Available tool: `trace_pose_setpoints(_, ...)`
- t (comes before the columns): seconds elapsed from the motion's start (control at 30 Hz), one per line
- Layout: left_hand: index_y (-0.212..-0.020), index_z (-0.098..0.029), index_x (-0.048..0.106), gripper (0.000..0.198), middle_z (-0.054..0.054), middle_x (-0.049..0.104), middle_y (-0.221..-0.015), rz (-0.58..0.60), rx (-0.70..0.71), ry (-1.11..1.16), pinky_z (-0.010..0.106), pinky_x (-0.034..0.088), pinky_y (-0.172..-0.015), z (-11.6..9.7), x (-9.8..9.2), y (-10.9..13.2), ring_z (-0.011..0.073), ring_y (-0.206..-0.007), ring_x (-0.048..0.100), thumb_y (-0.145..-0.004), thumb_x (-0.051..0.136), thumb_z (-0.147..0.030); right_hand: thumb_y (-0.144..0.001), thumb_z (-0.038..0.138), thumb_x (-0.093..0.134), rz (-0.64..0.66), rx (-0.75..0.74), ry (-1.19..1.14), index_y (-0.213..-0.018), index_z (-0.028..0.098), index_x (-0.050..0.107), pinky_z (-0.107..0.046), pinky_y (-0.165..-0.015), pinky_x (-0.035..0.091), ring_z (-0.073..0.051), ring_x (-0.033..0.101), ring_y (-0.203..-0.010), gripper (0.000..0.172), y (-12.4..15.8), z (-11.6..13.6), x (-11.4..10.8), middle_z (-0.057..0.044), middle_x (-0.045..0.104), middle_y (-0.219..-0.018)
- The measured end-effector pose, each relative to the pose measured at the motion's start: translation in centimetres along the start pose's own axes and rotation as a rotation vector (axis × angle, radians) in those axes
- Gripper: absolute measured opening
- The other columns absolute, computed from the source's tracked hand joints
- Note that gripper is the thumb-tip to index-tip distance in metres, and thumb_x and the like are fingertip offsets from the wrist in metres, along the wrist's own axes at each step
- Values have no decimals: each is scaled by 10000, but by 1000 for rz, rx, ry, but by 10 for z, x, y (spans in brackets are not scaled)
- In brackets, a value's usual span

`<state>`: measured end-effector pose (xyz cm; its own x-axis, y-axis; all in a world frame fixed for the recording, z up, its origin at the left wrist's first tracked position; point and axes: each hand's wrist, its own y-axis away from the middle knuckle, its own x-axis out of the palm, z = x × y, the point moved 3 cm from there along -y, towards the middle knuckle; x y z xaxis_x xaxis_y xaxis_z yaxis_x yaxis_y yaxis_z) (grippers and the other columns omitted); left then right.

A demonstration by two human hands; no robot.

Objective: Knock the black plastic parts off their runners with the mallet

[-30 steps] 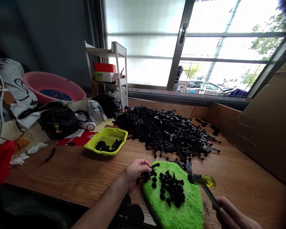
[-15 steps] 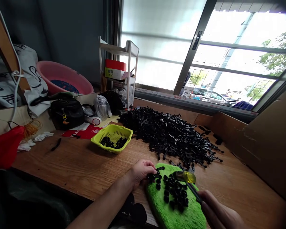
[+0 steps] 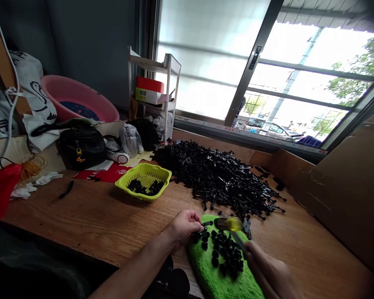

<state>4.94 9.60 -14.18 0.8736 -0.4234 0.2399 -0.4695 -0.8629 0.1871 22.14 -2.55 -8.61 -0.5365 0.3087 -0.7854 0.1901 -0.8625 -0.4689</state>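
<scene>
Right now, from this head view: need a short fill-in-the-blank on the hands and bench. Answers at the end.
1. The right hand holds a hammer whose head has one black end and one ____ end.
2. The parts at the fingertips of the left hand are coloured ____.
3. Small black pieces lie on a fuzzy pad coloured ____.
4. In the picture, the plastic basket stands to the ____ of the large black heap.

Missing words: yellow; black; green; left.

A blurred hammer (image 3: 228, 224), black at left, yellow at right, is over a green plush pad (image 3: 209, 272); black knobs (image 3: 229, 252) cluster mid-pad, a black strip (image 3: 208, 223) at its far-left edge.
</scene>
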Motion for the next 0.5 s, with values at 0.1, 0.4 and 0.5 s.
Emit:
trace_pose_setpoints(0.1,-619,-145,506,154,-51,501,-482,5,23,-4,188,279,-473,-1,0,-1,63,-452,412,-514,617,-165,-929,359,343,128,-6,29,-854,246,514,-257,-379,344,-173,484,-417,218,1,-9,8,25,484,-528)
trace_pose_setpoints(0.4,-610,-147,504,155,-72,461,-449,19,80,-29,190,210,-455,3,-3,-7,49,-419,350,-527,634,-157,-916,441,329,192,165,27,-777,239,491,-267,-422,313,-176,458,-439,294,3,-8,12,20,457,-532)
trace_pose_setpoints(0.5,-619,-147,508,135,-70,466,-457,17,96,-36,191,215,-457,5,-4,-7,53,-425,359,-541,618,-139,-939,402,294,82,211,-73,-914,248,481,-258,-448,327,-173,473,-491,244,3,-9,11,21,465,-592)
